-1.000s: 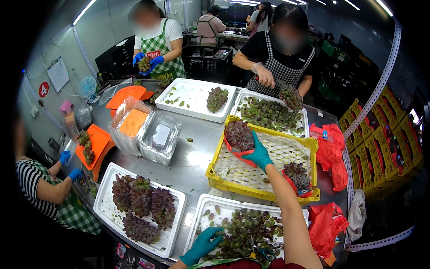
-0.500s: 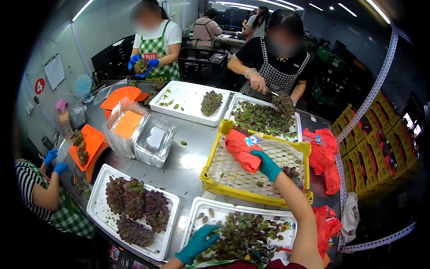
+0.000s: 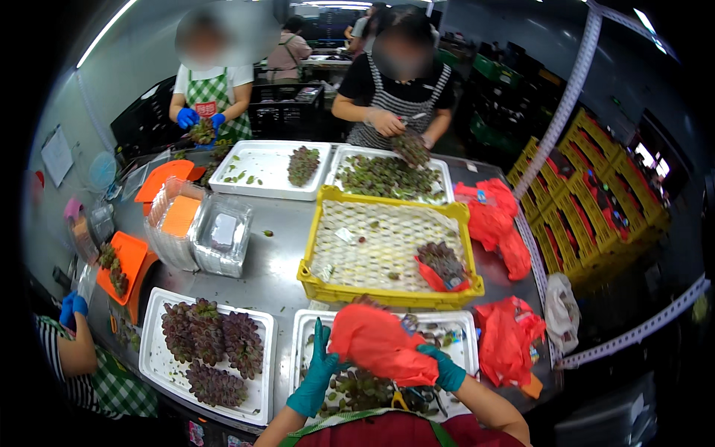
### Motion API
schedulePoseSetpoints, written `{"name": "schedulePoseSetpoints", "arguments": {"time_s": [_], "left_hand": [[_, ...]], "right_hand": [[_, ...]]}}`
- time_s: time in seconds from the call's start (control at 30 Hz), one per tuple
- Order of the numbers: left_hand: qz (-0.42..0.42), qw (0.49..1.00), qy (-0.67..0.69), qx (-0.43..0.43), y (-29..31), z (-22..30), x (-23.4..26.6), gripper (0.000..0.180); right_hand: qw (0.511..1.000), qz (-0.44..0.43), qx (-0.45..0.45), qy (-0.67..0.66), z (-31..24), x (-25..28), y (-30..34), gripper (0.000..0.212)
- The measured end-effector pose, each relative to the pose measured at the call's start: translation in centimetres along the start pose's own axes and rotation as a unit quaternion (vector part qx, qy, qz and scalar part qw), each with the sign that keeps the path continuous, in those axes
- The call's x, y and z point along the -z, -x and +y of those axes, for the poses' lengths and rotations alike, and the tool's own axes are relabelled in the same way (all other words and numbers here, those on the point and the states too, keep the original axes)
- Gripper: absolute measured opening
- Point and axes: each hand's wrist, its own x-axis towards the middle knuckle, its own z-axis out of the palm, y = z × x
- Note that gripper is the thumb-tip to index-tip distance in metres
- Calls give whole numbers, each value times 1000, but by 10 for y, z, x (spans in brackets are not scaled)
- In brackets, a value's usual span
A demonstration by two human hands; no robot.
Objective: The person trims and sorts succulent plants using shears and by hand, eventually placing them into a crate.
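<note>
My right hand (image 3: 445,369), in a green glove, grips the right end of a red bag (image 3: 383,344). Dark grapes peek out at the bag's upper edge. My left hand (image 3: 322,372), also gloved in green, is at the bag's left end with its fingers stretched upward and its thumb against the bag. Beneath the bag lies a white tray (image 3: 302,328) strewn with loose grapes (image 3: 357,391). Snips with yellow and dark handles (image 3: 400,401) rest among them, partly hidden. Just beyond is a yellow crate (image 3: 380,298), holding a grape bunch in red wrapping (image 3: 441,264).
Left of me, a white tray (image 3: 153,357) holds several grape bunches. Clear plastic boxes (image 3: 222,235) and orange stands (image 3: 123,268) are farther left. Red bags (image 3: 506,335) lie at the right. Across the table, two co-workers handle grapes; another person is at the left edge.
My right hand has brought the red bag out of the yellow crate toward me, over the near tray. My left hand has risen from the loose grapes to the bag. The view has shifted.
</note>
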Motion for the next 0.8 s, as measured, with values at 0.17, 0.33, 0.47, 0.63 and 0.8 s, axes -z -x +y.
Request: {"name": "schedulePoseSetpoints", "arguments": {"time_s": [0.17,0.33,0.47,0.63,0.8], "left_hand": [[106,986,-101,78,35,-30,-1,46],[158,950,-270,-9,49,-42,19,45],[164,878,-434,-120,47,-9,-2,42],[51,875,-402,-265,57,1,-77,40],[-169,866,-440,-164,61,-64,-165,51]], "right_hand": [[998,-18,-40,-41,69,-1,21,46],[990,-113,-30,-80,75,-23,20,53],[985,-160,6,-69,71,-28,35,55],[987,-104,121,-15,65,-48,70,56],[945,42,296,132,49,-19,112,61]]}}
